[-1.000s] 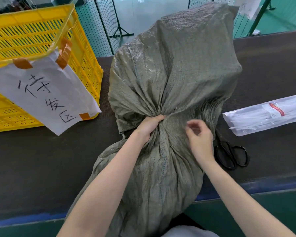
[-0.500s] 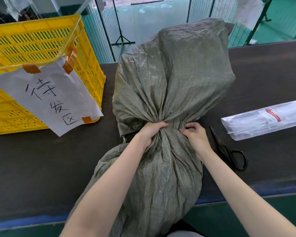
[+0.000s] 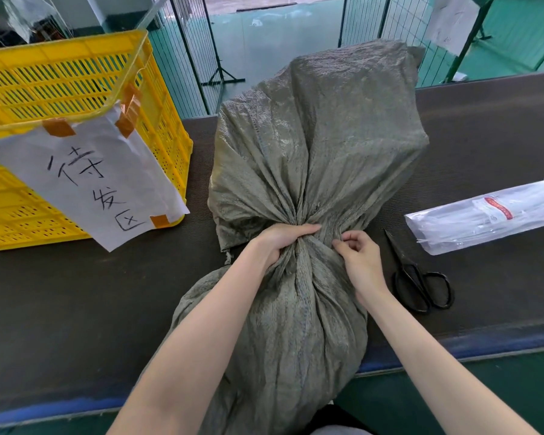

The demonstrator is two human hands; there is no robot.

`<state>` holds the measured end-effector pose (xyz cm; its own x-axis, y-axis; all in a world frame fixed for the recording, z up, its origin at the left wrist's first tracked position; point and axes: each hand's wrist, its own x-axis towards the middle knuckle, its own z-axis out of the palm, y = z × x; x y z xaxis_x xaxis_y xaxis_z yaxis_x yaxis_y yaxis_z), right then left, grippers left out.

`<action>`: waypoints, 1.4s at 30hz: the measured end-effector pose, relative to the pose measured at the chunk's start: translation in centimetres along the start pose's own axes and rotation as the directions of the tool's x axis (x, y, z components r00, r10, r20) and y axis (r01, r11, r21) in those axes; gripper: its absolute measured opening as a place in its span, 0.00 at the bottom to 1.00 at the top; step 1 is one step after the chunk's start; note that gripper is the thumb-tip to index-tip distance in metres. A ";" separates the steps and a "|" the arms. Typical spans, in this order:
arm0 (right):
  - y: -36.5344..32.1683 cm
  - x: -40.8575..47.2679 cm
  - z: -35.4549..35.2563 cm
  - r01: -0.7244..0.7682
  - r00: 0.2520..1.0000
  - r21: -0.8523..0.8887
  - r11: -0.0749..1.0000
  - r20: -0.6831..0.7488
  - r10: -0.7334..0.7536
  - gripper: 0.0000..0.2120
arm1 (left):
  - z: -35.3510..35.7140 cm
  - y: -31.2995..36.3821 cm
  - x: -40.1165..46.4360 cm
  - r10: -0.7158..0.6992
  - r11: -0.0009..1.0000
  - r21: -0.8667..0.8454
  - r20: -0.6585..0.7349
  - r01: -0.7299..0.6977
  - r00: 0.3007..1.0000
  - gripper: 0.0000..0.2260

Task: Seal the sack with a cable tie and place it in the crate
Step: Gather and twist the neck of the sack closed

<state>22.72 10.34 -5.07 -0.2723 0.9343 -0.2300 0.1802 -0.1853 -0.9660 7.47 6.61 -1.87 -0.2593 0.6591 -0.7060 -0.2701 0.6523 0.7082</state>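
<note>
Dark counter before green wire fencing.
Our left hand grips the sack neck mid-counter; our right hand pinches it.

sack filling the table middle, crate blocking the left, scissors and tie packet lying right, bare strip opening between crate and sack

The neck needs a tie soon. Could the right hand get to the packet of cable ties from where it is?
Probably yes: the right hand only pinches the sack, and the packet lies unobstructed to its right, just beyond the scissors.
</note>
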 end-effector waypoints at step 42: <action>-0.1 -3.3 -3.9 0.069 0.966 -0.013 0.998 0.249 -0.064 0.20 | 3.1 -1.1 0.5 0.234 0.909 -0.352 -0.011 -0.223 0.972 0.12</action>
<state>27.30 8.50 -3.81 -0.5102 0.8387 -0.1902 0.1730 -0.1166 -0.9780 10.53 7.40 -2.95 -0.3257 0.7894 -0.5204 -0.5138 0.3143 0.7983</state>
